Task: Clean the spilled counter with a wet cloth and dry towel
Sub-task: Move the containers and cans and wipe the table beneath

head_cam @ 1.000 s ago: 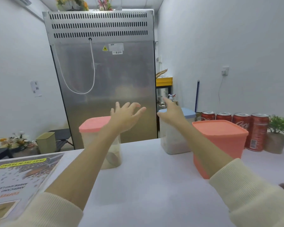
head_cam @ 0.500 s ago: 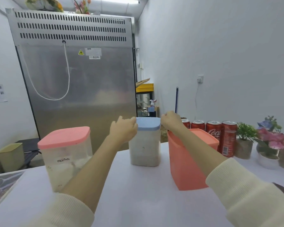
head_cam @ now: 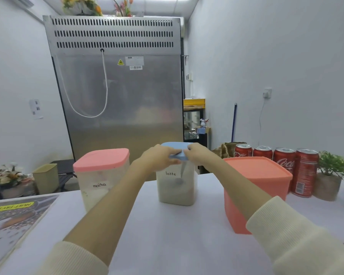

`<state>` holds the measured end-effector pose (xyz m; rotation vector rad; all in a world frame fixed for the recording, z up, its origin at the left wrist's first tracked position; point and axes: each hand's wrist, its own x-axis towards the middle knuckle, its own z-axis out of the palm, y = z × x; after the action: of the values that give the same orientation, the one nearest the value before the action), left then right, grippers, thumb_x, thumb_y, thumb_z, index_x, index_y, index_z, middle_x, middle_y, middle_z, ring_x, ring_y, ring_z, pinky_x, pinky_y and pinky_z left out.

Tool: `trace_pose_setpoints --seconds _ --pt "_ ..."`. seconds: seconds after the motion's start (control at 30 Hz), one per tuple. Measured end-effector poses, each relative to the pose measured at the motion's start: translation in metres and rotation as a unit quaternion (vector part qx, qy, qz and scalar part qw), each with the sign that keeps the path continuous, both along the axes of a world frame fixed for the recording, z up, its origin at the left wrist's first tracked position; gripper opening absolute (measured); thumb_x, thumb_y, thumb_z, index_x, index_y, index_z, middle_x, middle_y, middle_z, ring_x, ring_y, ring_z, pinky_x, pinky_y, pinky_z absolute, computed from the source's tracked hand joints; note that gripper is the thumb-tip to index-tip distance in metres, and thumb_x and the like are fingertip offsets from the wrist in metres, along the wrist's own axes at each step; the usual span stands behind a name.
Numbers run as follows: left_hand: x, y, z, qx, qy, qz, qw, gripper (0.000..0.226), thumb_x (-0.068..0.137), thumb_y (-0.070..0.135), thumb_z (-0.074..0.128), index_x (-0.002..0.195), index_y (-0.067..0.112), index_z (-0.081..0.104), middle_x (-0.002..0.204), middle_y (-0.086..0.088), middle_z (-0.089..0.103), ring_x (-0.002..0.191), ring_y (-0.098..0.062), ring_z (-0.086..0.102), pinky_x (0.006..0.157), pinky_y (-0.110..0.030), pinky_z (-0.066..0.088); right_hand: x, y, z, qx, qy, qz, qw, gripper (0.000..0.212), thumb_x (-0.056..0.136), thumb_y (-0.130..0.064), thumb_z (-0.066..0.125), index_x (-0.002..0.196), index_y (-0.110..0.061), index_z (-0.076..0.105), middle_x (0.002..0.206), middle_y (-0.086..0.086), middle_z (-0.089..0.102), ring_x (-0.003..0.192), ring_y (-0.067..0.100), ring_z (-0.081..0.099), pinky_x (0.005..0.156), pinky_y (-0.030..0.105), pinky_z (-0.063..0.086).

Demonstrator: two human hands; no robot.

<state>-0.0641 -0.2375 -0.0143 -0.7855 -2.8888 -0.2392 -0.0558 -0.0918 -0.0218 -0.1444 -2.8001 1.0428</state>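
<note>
Both hands have closed in from the tub's sides onto the blue lid (head_cam: 174, 150) since a moment ago. On the white counter (head_cam: 167, 235) stand three tubs: one marked mocha (head_cam: 101, 179), the latte tub (head_cam: 177, 183) in the middle, an orange one (head_cam: 256, 191). The left hand (head_cam: 159, 156) and right hand (head_cam: 197, 153) each grip the lid's front edge, arms outstretched. Four red cans (head_cam: 276, 165) line the wall behind. No cloth or towel in view.
</note>
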Motion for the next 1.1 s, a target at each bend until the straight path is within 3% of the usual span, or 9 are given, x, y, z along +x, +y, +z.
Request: trace_pose_setpoints --seconds 0.17,0.23,0.33,0.43,0.53,0.73,0.9,1.0,1.1 --pt "0.004 -0.026 0.007 -0.08 0.02 0.05 0.995 0.036 0.098 0.028 0.043 0.133 0.026 0.045 0.118 -0.006 0.054 0.117 -0.027 0.041 0.095 -0.04 0.04 0.002 -0.023 -0.01 -0.091 0.049 0.021 0.994 0.032 0.1 -0.014 0.027 0.069 -0.016 0.037 0.073 0.001 0.035 0.066 0.016 0.04 0.062 0.027 0.04" --pt "0.006 -0.04 0.006 -0.08 0.026 0.05 0.995 0.032 0.097 0.029 0.043 0.128 0.023 0.047 0.118 -0.004 0.055 0.114 -0.026 0.038 0.095 -0.04 0.038 0.004 -0.032 -0.016 -0.129 0.044 0.032 0.99 0.029 0.099 -0.017 0.023 0.094 -0.003 0.049 0.083 0.006 0.038 0.082 0.023 0.042 0.074 0.039 0.046" --pt "0.011 -0.056 0.001 -0.105 0.06 0.076 0.99 0.041 0.097 0.044 0.039 0.138 0.034 0.039 0.141 0.005 0.042 0.123 -0.025 0.032 0.101 -0.043 0.026 0.005 -0.045 -0.022 -0.177 0.038 0.045 0.982 0.039 0.1 -0.024 0.023 0.131 -0.02 0.045 0.095 0.004 0.043 0.091 0.026 0.044 0.069 0.041 0.047" --pt "0.012 -0.074 -0.011 -0.107 0.067 0.151 0.98 0.063 0.092 0.064 0.028 0.147 0.036 0.02 0.157 -0.001 0.013 0.142 -0.03 0.012 0.112 -0.051 0.01 0.005 -0.054 -0.024 -0.18 0.049 0.047 0.981 0.043 0.1 -0.025 0.023 0.139 -0.029 0.041 0.111 0.002 0.042 0.104 0.029 0.046 0.072 0.043 0.05" --pt "0.011 -0.087 -0.023 -0.058 0.047 0.203 0.976 0.08 0.085 0.074 0.024 0.15 0.031 0.009 0.159 -0.004 0.002 0.144 -0.038 -0.002 0.112 -0.058 0.004 0.004 -0.06 -0.025 -0.185 0.06 0.047 0.98 0.042 0.099 -0.024 0.023 0.135 -0.027 0.045 0.11 0.003 0.042 0.112 0.031 0.045 0.079 0.049 0.052" --pt "0.008 -0.091 -0.024 -0.049 0.054 0.193 0.979 0.079 0.085 0.075 0.019 0.149 0.029 0.016 0.156 0.002 0.019 0.139 -0.037 0.018 0.111 -0.058 0.011 0.005 -0.064 -0.025 -0.177 0.056 0.042 0.982 0.042 0.1 -0.026 0.023 0.136 -0.026 0.044 0.109 0.003 0.043 0.115 0.032 0.045 0.082 0.053 0.054" --pt "0.007 -0.097 -0.025 -0.04 0.054 0.185 0.981 0.081 0.083 0.077 0.019 0.147 0.029 0.021 0.153 0.005 0.024 0.138 -0.037 0.02 0.109 -0.058 0.013 0.006 -0.065 -0.024 -0.192 0.043 0.053 0.979 0.038 0.101 -0.028 0.023 0.128 -0.025 0.049 0.102 0.006 0.046 0.111 0.033 0.047 0.085 0.057 0.052" --pt "0.008 -0.099 -0.02 -0.035 0.034 0.179 0.983 0.082 0.081 0.08 0.021 0.146 0.03 0.023 0.152 0.003 0.027 0.138 -0.037 0.022 0.109 -0.062 0.011 0.007 -0.066 -0.024 -0.181 0.039 0.062 0.981 0.042 0.101 -0.03 0.022 0.139 -0.031 0.039 0.116 0.005 0.045 0.108 0.031 0.048 0.081 0.048 0.053" --pt "0.01 -0.094 -0.008 -0.02 0.045 0.177 0.983 0.088 0.077 0.083 0.025 0.147 0.03 0.021 0.154 -0.001 0.026 0.141 -0.041 0.014 0.111 -0.062 0.001 0.011 -0.057 -0.021 -0.149 0.089 0.068 0.982 0.044 0.102 -0.034 0.026 0.146 -0.035 0.028 0.146 0.001 0.039 0.13 0.025 0.039 0.103 0.039 0.036"
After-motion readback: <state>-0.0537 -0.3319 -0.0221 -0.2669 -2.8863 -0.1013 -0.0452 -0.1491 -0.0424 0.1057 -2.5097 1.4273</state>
